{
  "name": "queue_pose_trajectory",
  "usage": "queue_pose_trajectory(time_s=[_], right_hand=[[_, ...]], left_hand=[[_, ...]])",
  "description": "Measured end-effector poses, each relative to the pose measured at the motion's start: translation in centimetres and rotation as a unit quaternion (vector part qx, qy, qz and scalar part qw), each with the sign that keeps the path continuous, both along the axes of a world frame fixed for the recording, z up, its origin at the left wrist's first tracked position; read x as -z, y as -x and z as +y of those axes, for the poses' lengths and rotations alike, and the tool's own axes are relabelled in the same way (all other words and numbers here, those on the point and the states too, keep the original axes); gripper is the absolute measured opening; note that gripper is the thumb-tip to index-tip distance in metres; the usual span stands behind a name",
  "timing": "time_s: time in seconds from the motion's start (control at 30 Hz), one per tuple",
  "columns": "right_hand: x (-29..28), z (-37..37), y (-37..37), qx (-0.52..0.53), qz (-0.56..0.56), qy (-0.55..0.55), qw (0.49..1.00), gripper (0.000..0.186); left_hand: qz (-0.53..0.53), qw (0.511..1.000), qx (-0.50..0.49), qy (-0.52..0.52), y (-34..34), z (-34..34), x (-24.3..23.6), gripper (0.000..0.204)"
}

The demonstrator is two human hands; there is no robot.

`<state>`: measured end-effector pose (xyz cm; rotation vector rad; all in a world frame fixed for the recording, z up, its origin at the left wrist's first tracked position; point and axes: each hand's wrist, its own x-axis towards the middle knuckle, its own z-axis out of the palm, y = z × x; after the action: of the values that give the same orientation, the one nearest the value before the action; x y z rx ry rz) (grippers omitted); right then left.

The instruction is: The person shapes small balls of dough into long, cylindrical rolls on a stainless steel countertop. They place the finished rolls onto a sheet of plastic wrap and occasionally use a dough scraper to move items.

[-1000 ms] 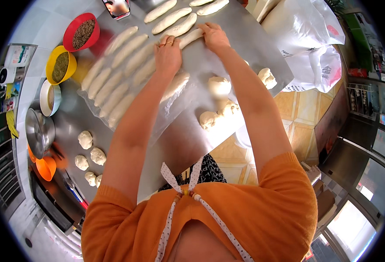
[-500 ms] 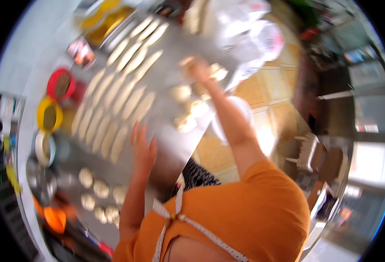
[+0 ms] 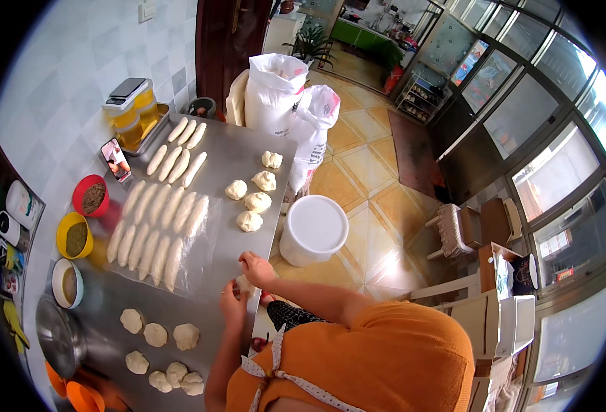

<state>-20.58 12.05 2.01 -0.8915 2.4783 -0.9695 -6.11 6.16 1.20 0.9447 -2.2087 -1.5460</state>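
Observation:
At the steel table's near right edge, my left hand (image 3: 234,302) is closed on a pale piece of dough (image 3: 245,284). My right hand (image 3: 253,268) sits just above it with fingers curled at the same piece; its grip is partly hidden. Rolled dough strips (image 3: 158,226) lie in rows, many under clear plastic sheeting, with others uncovered (image 3: 176,165) farther back. Round dough lumps (image 3: 257,202) line the right edge, and several more (image 3: 186,336) rest near me on the left part of the table.
Bowls (image 3: 75,234) and a metal basin (image 3: 59,336) line the wall side. A phone (image 3: 115,159) leans by a scale (image 3: 128,88) and oil jugs (image 3: 130,117). Beyond the table (image 3: 213,137) stand white sacks (image 3: 275,89), a lidded bucket (image 3: 314,230) and a stool (image 3: 450,230).
My view has tilted up toward the room. My hands have left the plastic-covered strips and the right side and come together at the near edge, around a piece of dough.

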Motion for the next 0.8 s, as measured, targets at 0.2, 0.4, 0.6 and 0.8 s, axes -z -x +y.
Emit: queue_pose_trajectory(time_s=[0.2, 0.4, 0.6, 0.8], right_hand=[[3.3, -2.5, -0.2, -0.161, 0.233, -0.018, 0.959, 0.014], [3.7, -6.6, 3.2, -0.154, 0.157, 0.033, 0.975, 0.013], [1.7, -1.1, -3.6, -0.162, 0.142, 0.028, 0.976, 0.01], [1.8, -7.6, 0.1, -0.235, 0.237, 0.079, 0.939, 0.009]], left_hand=[[-0.005, 0.991, -0.021, 0.132, 0.8, -1.5, 0.9, 0.048], [-0.109, 0.986, -0.022, 0.12, 4.3, -4.5, 1.4, 0.039], [-0.087, 0.961, -0.005, -0.262, -1.1, -1.5, -0.6, 0.039], [-0.121, 0.99, -0.039, 0.065, 0.7, -4.7, -0.3, 0.038]])
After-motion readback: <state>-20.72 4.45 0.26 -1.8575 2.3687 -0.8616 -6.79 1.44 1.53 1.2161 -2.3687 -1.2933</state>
